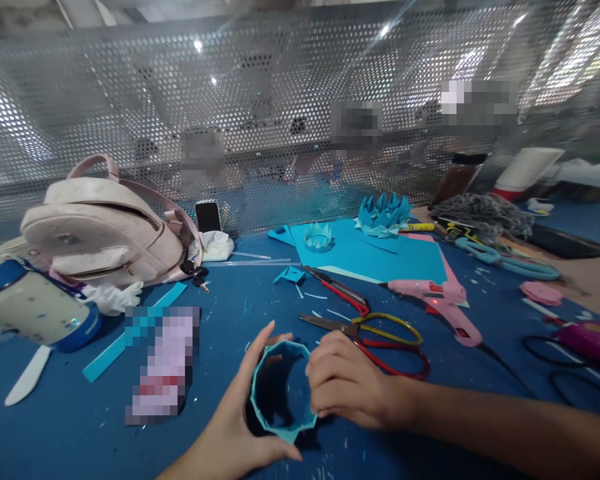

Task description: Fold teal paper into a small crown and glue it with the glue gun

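Observation:
A light-blue folded paper ring [258,399] stands on the blue table [220,333], one small triangular point sticking out at its near edge. My left hand [240,413] curves round its left side, thumb in front and fingers behind. On the ring's right side my right hand [350,387] has its fingers bent and pressed together at the rim; the fingertips are partly hidden. Just beyond the right hand lie scissors [390,330] with yellow and red handles. A red-handled cutter [340,291] rests above them.
A pink glue gun [437,293] lies at the right on its cord. Blue paper sheets [380,260] hold a small paper crown [319,237] and a larger spiky one [383,215]. At the left are a backpack [105,227], a bottle [35,303] and a blue strip [105,357].

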`<state>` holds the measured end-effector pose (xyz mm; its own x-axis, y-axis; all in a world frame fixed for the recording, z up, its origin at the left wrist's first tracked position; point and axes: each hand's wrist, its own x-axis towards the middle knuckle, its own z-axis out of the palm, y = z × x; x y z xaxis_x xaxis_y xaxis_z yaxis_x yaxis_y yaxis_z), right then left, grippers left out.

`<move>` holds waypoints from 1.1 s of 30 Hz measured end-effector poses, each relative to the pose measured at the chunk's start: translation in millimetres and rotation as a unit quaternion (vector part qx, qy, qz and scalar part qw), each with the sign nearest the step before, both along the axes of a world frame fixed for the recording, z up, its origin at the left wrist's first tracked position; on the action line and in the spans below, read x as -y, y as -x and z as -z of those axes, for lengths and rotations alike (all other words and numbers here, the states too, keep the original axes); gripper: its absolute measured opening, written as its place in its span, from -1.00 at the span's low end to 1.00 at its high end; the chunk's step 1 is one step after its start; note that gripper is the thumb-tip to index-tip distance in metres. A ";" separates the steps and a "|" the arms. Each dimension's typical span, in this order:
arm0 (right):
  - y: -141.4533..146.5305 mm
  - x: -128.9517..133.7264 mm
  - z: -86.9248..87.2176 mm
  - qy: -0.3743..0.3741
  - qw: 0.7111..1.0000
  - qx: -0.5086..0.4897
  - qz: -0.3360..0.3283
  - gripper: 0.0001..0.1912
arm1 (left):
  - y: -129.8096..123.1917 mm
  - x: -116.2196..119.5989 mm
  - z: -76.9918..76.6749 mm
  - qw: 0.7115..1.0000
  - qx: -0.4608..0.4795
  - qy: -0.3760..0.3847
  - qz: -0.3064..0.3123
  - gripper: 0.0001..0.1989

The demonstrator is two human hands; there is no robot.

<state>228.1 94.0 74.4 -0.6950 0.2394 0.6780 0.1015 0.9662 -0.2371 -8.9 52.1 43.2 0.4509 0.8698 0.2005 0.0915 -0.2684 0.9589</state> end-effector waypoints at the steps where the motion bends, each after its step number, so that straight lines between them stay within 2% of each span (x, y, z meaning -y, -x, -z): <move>1: 0.2 0.2 0.0 0.002 1.000 0.002 0.000 -0.80 | -1.0 -0.3 -0.1 1.000 -0.002 0.017 -0.001 0.08; 4: 0.3 -0.3 0.2 0.024 1.000 0.008 0.019 -0.74 | -2.0 -2.3 -1.2 0.999 -0.002 0.039 -0.029 -0.04; 8: 0.7 -2.7 1.4 0.089 0.994 0.012 0.058 -0.63 | -1.2 -5.4 0.1 0.997 0.026 0.055 -0.049 -0.06; 12: 2.9 -5.1 3.3 0.119 0.991 -0.017 0.052 -0.69 | -1.2 -6.9 3.2 0.996 0.039 0.054 -0.053 -0.10; 17: 3.8 -5.2 3.8 0.145 0.988 -0.033 0.041 -0.66 | -1.6 -7.4 4.2 0.997 0.038 0.052 -0.053 -0.12; 25: 0.5 -6.3 2.7 0.241 0.966 -0.057 0.079 -0.64 | -2.2 -4.8 -4.5 0.996 -0.009 0.014 -0.083 -0.19; 33: 0.8 -7.7 8.9 0.256 0.963 -0.050 0.063 -0.73 | -3.9 -5.9 -7.4 0.995 -0.044 -0.049 -0.072 -0.26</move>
